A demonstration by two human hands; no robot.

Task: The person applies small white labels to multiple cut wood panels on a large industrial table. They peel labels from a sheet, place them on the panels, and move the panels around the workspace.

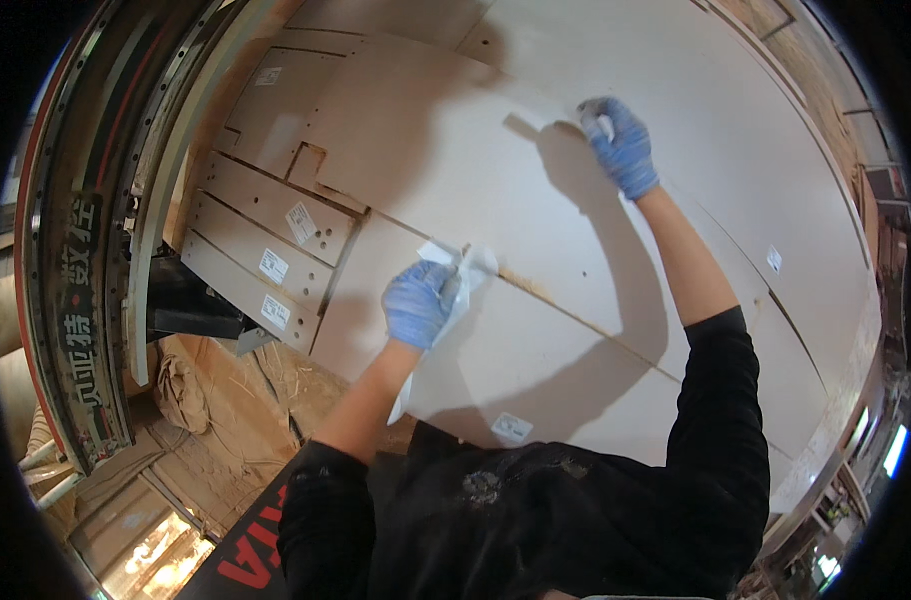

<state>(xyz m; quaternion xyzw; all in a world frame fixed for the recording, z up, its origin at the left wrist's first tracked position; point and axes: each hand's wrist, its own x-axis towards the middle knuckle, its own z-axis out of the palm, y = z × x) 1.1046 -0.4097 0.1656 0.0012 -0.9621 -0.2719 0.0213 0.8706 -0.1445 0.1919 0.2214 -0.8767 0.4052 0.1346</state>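
My left hand [418, 303], in a blue glove, is closed around a crumpled strip of white label paper [461, 300]. The strip's tail hangs down past my wrist, and its top end sticks out above the fingers. Farther off to the right, my right hand [621, 145], gloved too, is raised over the pale board [536, 210] with its fingers curled. A small white piece [606, 126] shows between the thumb and fingers; its kind is hard to make out. The shadow of that hand has a short flat shape jutting from it.
The board is cut into panels, several bearing white labels [301, 223]. Sawdust [524, 284] lies along one cut. A machine beam [86, 250] with rails runs along the left. Brown dusty sheeting [236, 400] lies below the board's left edge. Shelving [856, 480] stands at far right.
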